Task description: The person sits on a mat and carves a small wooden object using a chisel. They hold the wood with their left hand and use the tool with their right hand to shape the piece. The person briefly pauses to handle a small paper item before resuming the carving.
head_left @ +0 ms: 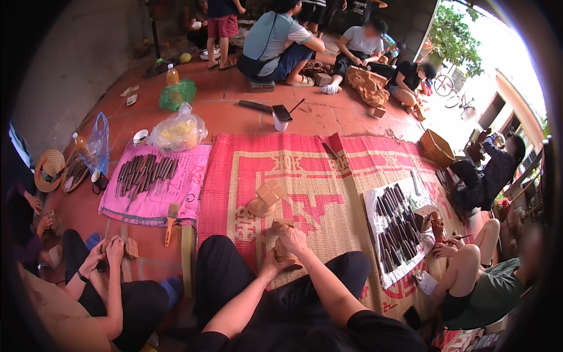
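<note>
Between my knees stands a light brown wooden piece [285, 254], its squarish top showing above my hands. My left hand [271, 265] is closed round its lower left side. My right hand [294, 241] is closed over its upper part, covering the middle; whether a small tool sits in those fingers is hidden. Just beyond, on the red and straw-coloured woven mat [328, 223], is another wooden piece [270, 192] with a grooved square face and a rounded base.
Left, a pink cloth [149, 199] bears several carving tools [143, 174]; a brush [171, 224] lies by its near edge. Right, a white cloth [392, 267] holds more tools [400, 220]. People sit close on both sides. A cup [281, 121] stands beyond the mat.
</note>
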`<state>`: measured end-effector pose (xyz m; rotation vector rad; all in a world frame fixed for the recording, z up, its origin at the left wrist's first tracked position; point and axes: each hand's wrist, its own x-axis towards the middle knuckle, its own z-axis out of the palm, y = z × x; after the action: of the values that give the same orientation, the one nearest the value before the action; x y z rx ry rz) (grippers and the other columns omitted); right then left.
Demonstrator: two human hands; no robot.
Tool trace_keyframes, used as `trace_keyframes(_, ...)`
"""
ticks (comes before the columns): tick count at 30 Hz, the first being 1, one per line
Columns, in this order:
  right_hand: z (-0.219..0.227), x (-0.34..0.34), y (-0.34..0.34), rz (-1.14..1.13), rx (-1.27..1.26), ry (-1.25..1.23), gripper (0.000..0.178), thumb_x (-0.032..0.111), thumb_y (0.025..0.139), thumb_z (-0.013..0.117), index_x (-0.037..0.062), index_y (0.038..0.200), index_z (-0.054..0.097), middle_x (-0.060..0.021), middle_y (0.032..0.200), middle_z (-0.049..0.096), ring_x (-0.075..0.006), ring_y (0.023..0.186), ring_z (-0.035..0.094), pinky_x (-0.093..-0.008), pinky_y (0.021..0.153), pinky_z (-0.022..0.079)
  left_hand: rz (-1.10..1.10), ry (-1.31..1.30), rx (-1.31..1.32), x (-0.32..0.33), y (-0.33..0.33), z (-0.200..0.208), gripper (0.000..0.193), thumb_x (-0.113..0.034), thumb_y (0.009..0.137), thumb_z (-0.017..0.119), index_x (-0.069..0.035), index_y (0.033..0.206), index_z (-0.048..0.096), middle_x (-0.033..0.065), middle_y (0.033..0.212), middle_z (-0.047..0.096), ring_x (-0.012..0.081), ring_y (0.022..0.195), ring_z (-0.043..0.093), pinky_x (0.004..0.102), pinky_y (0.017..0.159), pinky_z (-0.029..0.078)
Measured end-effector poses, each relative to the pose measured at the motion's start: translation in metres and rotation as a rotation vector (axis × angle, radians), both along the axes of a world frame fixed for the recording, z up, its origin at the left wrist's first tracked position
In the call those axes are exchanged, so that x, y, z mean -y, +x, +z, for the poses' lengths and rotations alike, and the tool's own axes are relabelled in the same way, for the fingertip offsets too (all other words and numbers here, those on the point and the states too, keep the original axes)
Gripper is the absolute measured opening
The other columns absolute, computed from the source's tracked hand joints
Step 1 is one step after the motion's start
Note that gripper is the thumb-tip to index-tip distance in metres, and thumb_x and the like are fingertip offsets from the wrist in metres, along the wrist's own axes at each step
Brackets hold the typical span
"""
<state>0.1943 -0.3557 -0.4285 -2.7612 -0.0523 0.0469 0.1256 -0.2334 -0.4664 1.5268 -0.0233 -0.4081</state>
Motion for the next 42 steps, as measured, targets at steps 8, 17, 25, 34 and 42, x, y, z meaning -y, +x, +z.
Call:
trace_keyframes(8,0.035,-0.005,-0.032,0.015,-0.122,0.093,0.026,0.031,0.087,0.051,0.0108,0.099,0.061,-0.02,0.085,0.065,-0.0354,0.08,0.065,-0.0455,0.07,0.051,0.034,0.004,0.038,-0.006,0.002,0.008,0.075,-0.035,0.058,0.084,0.005,0.112,0.051,0.014,0.105,0.061,0.0209,0.096,0.06,0.033,0.083,0.048)
trace_keyframes(17,0.027,-0.009,-0.026,0.015,-0.063,0.122,0.027,0.027,0.081,0.057,0.0092,0.101,0.06,-0.0157,0.099,0.061,-0.0352,0.088,0.062,-0.0444,0.072,0.05,0.056,0.05,0.031,-0.006,-0.002,0.006,0.074,-0.034,0.058,0.084,0.005,0.112,0.051,0.0133,0.102,0.061,0.0208,0.095,0.06,0.0326,0.083,0.048)
trace_keyframes(25,0.013,0.0,-0.013,0.01,0.229,0.047,0.016,0.021,0.074,0.063,0.0117,0.087,0.067,-0.0097,0.095,0.058,-0.0299,0.09,0.056,-0.0412,0.078,0.046,-0.017,-0.143,-0.11,-0.003,-0.001,0.009,0.087,-0.026,0.061,0.085,0.003,0.126,0.036,0.0093,0.11,0.055,0.0167,0.097,0.056,0.03,0.087,0.045)
trace_keyframes(34,0.018,-0.007,-0.029,0.079,0.18,0.081,0.015,0.02,0.075,0.06,0.0103,0.086,0.061,-0.0109,0.082,0.059,-0.0315,0.082,0.058,-0.0424,0.073,0.047,0.05,-0.023,0.023,-0.006,0.001,-0.003,0.074,-0.031,0.057,0.085,0.004,0.113,0.051,0.012,0.104,0.062,0.0186,0.095,0.06,0.0322,0.083,0.048)
trace_keyframes(42,0.001,-0.008,-0.017,0.032,-0.011,0.067,0.02,0.024,0.087,0.05,0.0069,0.095,0.058,-0.0185,0.081,0.064,-0.0363,0.073,0.064,-0.0472,0.063,0.05,0.038,0.011,-0.004,-0.006,-0.001,-0.004,0.074,-0.034,0.058,0.084,0.003,0.112,0.051,0.0125,0.103,0.061,0.0202,0.094,0.06,0.0326,0.082,0.048)
